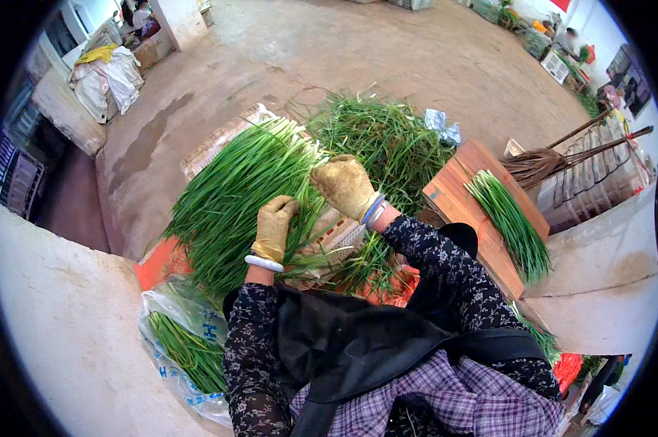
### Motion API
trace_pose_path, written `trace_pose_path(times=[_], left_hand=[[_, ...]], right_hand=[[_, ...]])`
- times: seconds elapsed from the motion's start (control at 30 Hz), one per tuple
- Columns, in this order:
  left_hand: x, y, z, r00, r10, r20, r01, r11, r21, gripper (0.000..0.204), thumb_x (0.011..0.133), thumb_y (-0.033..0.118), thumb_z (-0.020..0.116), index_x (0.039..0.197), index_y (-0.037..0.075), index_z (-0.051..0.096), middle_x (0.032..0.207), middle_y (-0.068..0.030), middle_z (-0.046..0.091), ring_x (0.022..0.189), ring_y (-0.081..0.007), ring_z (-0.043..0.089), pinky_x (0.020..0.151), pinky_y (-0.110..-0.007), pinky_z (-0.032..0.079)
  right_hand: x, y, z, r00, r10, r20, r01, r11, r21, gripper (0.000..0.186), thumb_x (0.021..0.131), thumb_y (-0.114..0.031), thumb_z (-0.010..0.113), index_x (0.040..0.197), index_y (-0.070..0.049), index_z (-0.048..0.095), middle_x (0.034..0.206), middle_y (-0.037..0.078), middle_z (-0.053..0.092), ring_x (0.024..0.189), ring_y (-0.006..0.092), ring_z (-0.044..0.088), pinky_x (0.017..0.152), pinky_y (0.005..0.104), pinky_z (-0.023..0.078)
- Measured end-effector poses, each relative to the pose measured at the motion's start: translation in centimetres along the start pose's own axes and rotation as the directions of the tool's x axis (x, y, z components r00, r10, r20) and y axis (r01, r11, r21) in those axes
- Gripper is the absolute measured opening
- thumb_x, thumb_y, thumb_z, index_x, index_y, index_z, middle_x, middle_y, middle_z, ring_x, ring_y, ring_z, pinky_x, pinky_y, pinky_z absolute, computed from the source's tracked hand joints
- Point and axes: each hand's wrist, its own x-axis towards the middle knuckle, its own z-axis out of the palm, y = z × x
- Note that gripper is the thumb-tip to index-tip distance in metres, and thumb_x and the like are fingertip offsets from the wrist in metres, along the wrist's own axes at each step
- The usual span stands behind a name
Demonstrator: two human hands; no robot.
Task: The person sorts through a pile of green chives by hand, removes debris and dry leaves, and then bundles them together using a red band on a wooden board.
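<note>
A large pile of long green leafy stalks with white ends (241,175), like chives, lies on a pale plastic crate (198,156). My left hand (276,226), in a yellowish glove, is closed on some leaves at the pile's right side. Higher and to the right, my gloved right hand (343,186) is closed at the white ends; what its fingers hold is hidden. Looser, messier greens (380,138) are heaped behind it. A neat bundle (504,222) lies on a wooden board (449,193) at the right. Another bundle (179,349) is in a clear bag at lower left.
Pale ledges (67,313) flank me. A straw broom (537,164) rests beyond the board at right. Sacks (107,91) sit at back left on the concrete floor (285,51). Other people are in the back left and back right (568,44).
</note>
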Motion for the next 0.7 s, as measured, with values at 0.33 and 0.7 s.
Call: trace_pose_path(times=[0.33, 0.7], left_hand=[[-0.8, 2.5, -1.0, 0.982, 0.091, 0.167, -0.084, 0.995, -0.048, 0.017, 0.086, 0.015, 0.068, 0.091, -0.002, 0.068, 0.081, 0.0004, 0.062, 0.074, -0.0085, 0.053, 0.070, -0.025, 0.045], [-1.5, 3.0, 0.9, 0.978, 0.200, 0.067, -0.206, 0.972, 0.112, 0.018, 0.081, 0.010, 0.072, 0.095, -0.002, 0.070, 0.088, -0.0062, 0.068, 0.078, -0.0136, 0.060, 0.076, -0.028, 0.049]], right_hand=[[-3.2, 7.7, -2.3, 0.936, 0.351, -0.029, -0.336, 0.916, 0.218, 0.027, 0.087, -0.033, 0.065, 0.103, -0.013, 0.071, 0.112, 0.010, 0.068, 0.094, 0.0297, 0.067, 0.083, 0.0388, 0.053], [-2.6, -1.1, -2.8, 0.834, 0.493, 0.248, -0.474, 0.409, 0.780, 0.028, 0.089, -0.030, 0.068, 0.106, -0.008, 0.069, 0.088, 0.007, 0.067, 0.079, 0.0184, 0.064, 0.074, 0.0324, 0.052]])
